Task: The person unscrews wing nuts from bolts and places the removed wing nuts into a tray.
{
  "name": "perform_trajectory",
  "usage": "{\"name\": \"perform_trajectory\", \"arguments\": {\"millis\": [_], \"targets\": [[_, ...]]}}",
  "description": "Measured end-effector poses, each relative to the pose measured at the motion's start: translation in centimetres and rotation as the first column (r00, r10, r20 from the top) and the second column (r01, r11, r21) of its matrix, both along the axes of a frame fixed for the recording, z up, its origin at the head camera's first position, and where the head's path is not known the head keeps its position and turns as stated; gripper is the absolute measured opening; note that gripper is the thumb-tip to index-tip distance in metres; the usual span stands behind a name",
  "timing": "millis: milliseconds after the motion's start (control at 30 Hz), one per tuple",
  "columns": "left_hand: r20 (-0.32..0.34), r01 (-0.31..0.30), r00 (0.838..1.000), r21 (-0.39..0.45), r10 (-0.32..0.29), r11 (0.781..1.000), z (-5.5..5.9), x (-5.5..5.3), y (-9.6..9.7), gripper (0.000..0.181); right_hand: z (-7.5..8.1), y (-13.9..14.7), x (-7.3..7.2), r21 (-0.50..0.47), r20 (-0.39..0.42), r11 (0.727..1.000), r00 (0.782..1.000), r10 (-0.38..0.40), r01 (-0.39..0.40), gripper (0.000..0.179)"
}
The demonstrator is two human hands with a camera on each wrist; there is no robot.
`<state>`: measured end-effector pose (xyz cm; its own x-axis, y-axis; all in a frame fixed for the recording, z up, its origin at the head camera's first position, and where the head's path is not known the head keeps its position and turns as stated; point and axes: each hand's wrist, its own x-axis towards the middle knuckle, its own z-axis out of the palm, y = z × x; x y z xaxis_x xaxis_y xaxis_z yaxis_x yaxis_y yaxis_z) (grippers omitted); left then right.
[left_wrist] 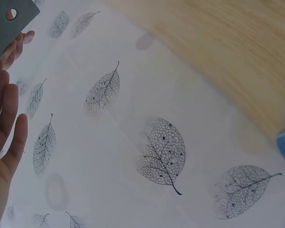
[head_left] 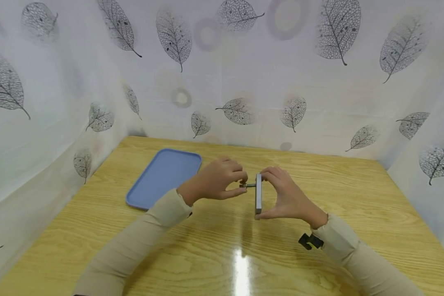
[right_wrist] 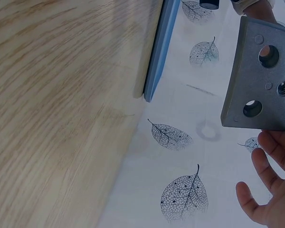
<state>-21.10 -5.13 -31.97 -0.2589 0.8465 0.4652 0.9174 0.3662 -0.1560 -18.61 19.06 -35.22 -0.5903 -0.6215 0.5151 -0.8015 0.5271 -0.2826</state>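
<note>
Above the wooden table, my right hand [head_left: 288,197] holds a grey metal plate [head_left: 258,194] on edge, thumb at its lower end and fingers at its upper end. A thin bolt [head_left: 250,185] sticks out of the plate's left face. My left hand [head_left: 222,179] pinches the outer end of this bolt between thumb and fingers, which partly hide it. Several round holes show in the plate [right_wrist: 249,78] in the right wrist view, at least one of them threaded. Only a corner of the plate [left_wrist: 9,33] with one hole appears in the left wrist view.
A blue tray [head_left: 166,176] lies on the wooden table [head_left: 214,255] at the back left, beyond my left forearm. Leaf-patterned white cloth [head_left: 244,74] hangs behind the table and along its sides. A black strap piece [head_left: 311,241] hangs at my right wrist.
</note>
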Motion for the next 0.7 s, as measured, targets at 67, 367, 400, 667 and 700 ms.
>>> {"name": "perform_trajectory", "arguments": {"millis": [67, 367, 400, 667, 700], "targets": [[0.007, -0.004, 1.000, -0.007, 0.004, 1.000, -0.1, 0.0, 0.0, 0.016, 0.0, 0.0, 0.0, -0.003, -0.006, 1.000, 1.000, 0.003, -0.003, 0.087], [0.015, -0.016, 1.000, -0.039, 0.016, 0.999, -0.2, 0.0, 0.1, 0.018, 0.0, 0.0, 0.0, -0.004, -0.014, 1.000, 1.000, 0.007, -0.007, 0.086], [0.014, -0.019, 1.000, -0.034, 0.019, 0.999, -0.2, -0.1, 0.0, 0.018, 0.0, 0.0, 0.0, -0.006, -0.017, 1.000, 1.000, 0.008, -0.008, 0.086], [0.017, -0.049, 0.999, -0.006, 0.049, 0.999, 0.0, -1.1, -0.2, 0.019, 0.1, -0.2, 0.1, -0.015, -0.026, 1.000, 1.000, 0.012, -0.012, 0.086], [0.015, -0.053, 0.998, -0.011, 0.053, 0.999, 0.0, -1.1, -0.3, 0.018, 0.1, -0.2, 0.1, -0.015, -0.027, 1.000, 1.000, 0.012, -0.012, 0.086]]}}
